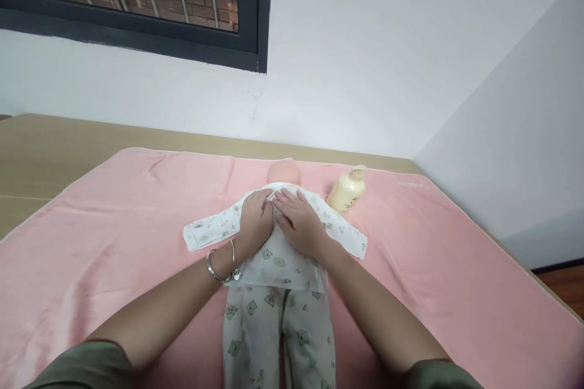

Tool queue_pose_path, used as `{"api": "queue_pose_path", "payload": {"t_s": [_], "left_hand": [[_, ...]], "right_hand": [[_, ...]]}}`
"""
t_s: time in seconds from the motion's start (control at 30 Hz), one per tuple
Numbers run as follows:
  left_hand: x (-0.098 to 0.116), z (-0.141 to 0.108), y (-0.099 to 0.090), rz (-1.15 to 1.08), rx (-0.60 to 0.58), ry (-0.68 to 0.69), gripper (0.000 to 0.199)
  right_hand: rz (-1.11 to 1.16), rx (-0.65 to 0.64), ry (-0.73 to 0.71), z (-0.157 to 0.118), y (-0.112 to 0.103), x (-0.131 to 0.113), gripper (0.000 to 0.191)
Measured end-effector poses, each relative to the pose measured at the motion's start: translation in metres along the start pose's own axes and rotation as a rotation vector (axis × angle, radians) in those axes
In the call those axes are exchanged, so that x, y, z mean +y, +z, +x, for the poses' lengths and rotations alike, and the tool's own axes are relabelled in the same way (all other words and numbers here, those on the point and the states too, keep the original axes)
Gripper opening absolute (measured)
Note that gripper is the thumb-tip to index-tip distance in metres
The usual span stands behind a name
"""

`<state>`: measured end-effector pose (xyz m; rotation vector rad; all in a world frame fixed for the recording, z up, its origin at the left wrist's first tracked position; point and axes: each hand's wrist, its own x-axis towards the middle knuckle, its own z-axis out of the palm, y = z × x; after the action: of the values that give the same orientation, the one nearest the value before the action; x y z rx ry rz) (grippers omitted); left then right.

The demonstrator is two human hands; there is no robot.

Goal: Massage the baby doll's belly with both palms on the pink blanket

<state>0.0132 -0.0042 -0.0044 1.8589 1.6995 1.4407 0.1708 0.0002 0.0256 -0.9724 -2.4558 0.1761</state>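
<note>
A baby doll (283,172) lies on a pink cloth, its rounded head at the far end, dressed in a white printed top (278,267) with both sleeves spread sideways. White printed trousers (253,322) cover its legs. On the left side of the top's chest rests my left hand (257,219), its fingers bent near the collar; whether they pinch the fabric is hidden. My right hand (301,222) lies flat on the chest beside it, fingers spread.
A cream pump bottle (347,189) leans right of the doll's shoulder. The pink cloth (137,213) covers a wooden surface (68,140) that meets a white wall. A dark-framed window (249,12) is at the upper left.
</note>
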Motion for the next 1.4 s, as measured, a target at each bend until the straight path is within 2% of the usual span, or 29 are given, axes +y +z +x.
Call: {"api": "queue_pose_path", "payload": {"t_s": [0.1, 0.17, 0.23, 0.3, 0.4, 0.47, 0.53, 0.6, 0.67, 0.8, 0.87, 0.93, 1.0, 1.07, 1.13, 1.23, 1.4], "left_hand": [[0.001, -0.001, 0.0, 0.022, 0.024, -0.015, 0.037], [0.002, -0.001, 0.0, 0.027, 0.049, -0.03, 0.039], [0.002, -0.002, 0.001, 0.019, 0.056, -0.043, 0.039], [0.002, -0.002, 0.0, 0.01, 0.056, -0.05, 0.039], [0.003, -0.002, -0.001, 0.002, 0.037, -0.041, 0.038], [0.003, -0.001, -0.002, -0.007, 0.021, -0.022, 0.038], [0.004, -0.001, -0.003, -0.011, 0.008, 0.002, 0.038], [0.004, -0.001, -0.004, 0.004, 0.005, 0.013, 0.038], [0.005, -0.001, -0.004, 0.019, 0.019, 0.005, 0.039], [0.005, -0.002, -0.003, 0.018, 0.043, -0.028, 0.041], [0.004, -0.002, -0.002, 0.018, 0.044, -0.035, 0.041], [0.003, -0.002, -0.002, 0.021, 0.041, -0.04, 0.041], [0.003, -0.002, -0.002, 0.022, 0.036, -0.041, 0.041], [0.003, -0.002, -0.002, 0.016, 0.03, -0.032, 0.041], [0.004, -0.001, -0.003, 0.013, 0.026, -0.021, 0.04], [0.005, -0.001, -0.003, 0.023, 0.025, -0.022, 0.04], [0.004, -0.001, -0.002, 0.037, 0.035, -0.016, 0.042]], "right_hand": [[-0.066, -0.058, 0.245, 0.005, -0.007, 0.005, 0.06], [-0.133, -0.022, 0.422, 0.002, -0.008, -0.001, 0.068], [-0.201, 0.05, 0.502, -0.005, -0.004, -0.014, 0.068], [-0.253, 0.113, 0.452, -0.012, 0.0, -0.028, 0.062], [-0.239, 0.091, 0.195, -0.016, 0.005, -0.037, 0.052], [-0.158, 0.021, 0.032, -0.012, 0.003, -0.029, 0.051], [-0.064, -0.049, -0.035, -0.005, -0.001, -0.013, 0.051], [-0.016, -0.097, 0.006, 0.002, -0.006, 0.002, 0.05], [-0.028, -0.119, 0.118, 0.006, -0.011, 0.009, 0.055], [-0.141, -0.087, 0.334, 0.0, -0.012, -0.007, 0.07], [-0.188, -0.044, 0.33, -0.006, -0.008, -0.022, 0.065], [-0.185, -0.013, 0.219, -0.011, -0.003, -0.033, 0.058], [-0.122, -0.005, 0.088, -0.012, 0.001, -0.035, 0.055], [-0.034, -0.023, 0.031, -0.008, 0.002, -0.028, 0.056], [0.025, -0.056, 0.062, -0.002, 0.001, -0.016, 0.057], [0.041, -0.079, 0.187, 0.005, -0.004, 0.001, 0.058], [0.007, -0.044, 0.3, 0.006, -0.004, 0.004, 0.063]]}}
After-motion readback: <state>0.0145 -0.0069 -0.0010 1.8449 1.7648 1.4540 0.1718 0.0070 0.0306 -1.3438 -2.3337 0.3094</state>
